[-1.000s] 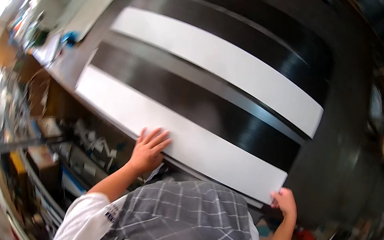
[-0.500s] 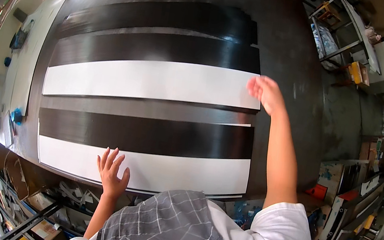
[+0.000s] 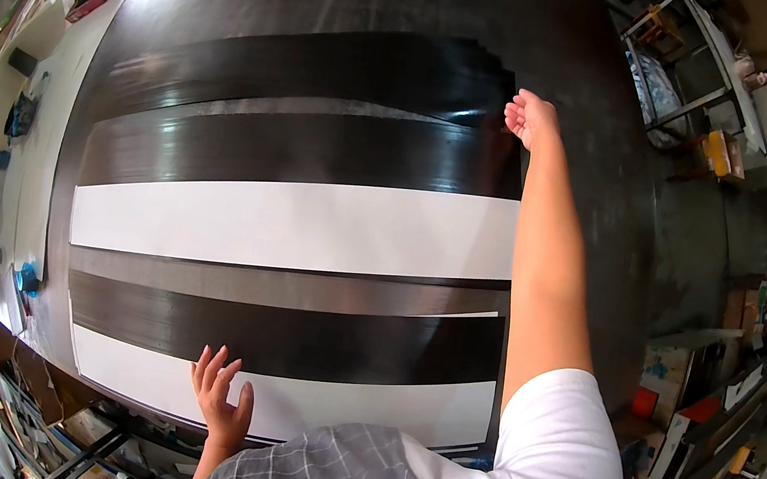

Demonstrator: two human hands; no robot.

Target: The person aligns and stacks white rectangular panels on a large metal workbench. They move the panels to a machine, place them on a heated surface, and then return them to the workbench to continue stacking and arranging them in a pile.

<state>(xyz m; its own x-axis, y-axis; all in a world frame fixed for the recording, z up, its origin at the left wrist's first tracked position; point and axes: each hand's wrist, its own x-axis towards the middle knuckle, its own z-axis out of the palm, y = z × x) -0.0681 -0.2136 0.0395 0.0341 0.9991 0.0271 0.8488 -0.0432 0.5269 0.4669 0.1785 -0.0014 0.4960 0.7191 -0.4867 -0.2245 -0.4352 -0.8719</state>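
My left hand (image 3: pixel 220 395) was at the bottom of the frame, left of centre, fingers spread and thumb apart, over the near white strip (image 3: pixel 140 361); I cannot tell whether the palm touched it. My right hand (image 3: pixel 532 118) reached to the upper right of centre, fingers bent and drawn together at the right end of the far black strip (image 3: pixel 362 63); whether they pinched its edge, I cannot tell

Below that strip, across the middle of the frame, lay the middle black strip (image 3: pixel 318 147), then the far white strip (image 3: pixel 305 221), and nearer me the near black strip (image 3: pixel 306 338), all on the dark table (image 3: pixel 589 223). My right forearm (image 3: pixel 553 258) ran up past their right ends and hid some of the tabletop, and my checked apron (image 3: pixel 324 473) covered part of the near white strip

A pale ledge (image 3: pixel 39 162) edged the table at the left of the frame, with a blue object (image 3: pixel 27 278) at its lower end. A metal frame (image 3: pixel 691 98) stood at the upper right, a yellow object (image 3: pixel 722 154) beside it, and upright boards (image 3: pixel 684 442) leaned at the lower right
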